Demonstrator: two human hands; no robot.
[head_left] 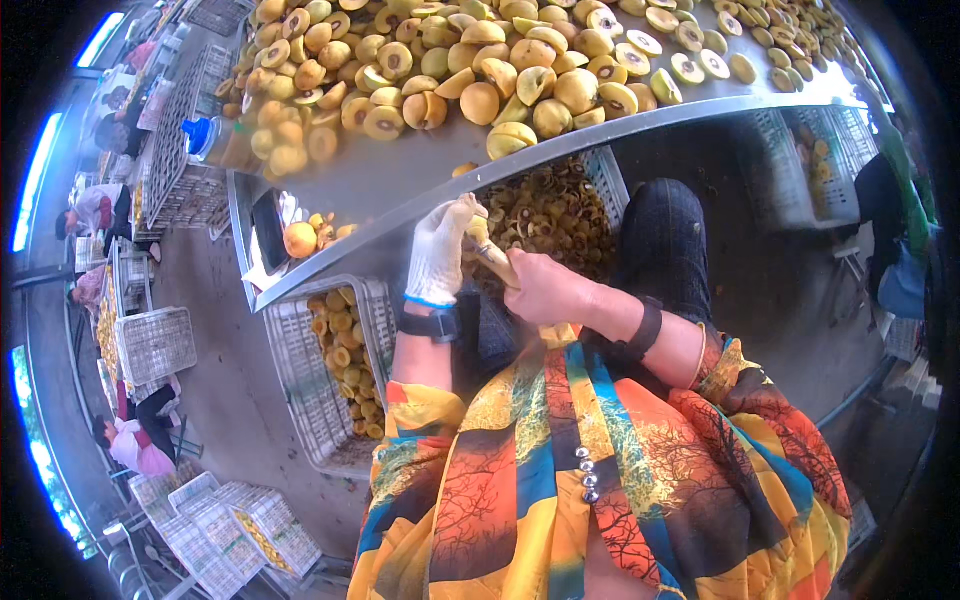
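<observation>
A piece of yellow fruit (478,232) is held between the two hands, just below the edge of the metal table (400,180) and above a crate of pits and scraps (560,215). At the far left, stacked white crates (155,345) are seen on the floor, with other people seated near them. Further right, a white crate of halved fruit (345,350) is set under the table's corner. The left hand (440,255), covered by a white glove, is closed around the fruit, fingers curled together on it; a dark watch (430,325) is worn at the wrist. The right hand (545,290), bare, is pressed against the fruit from the right with the fingers folded; whether a tool is gripped in it cannot be told. On the table above, a heap of whole and halved yellow fruit (500,70) is spread.
</observation>
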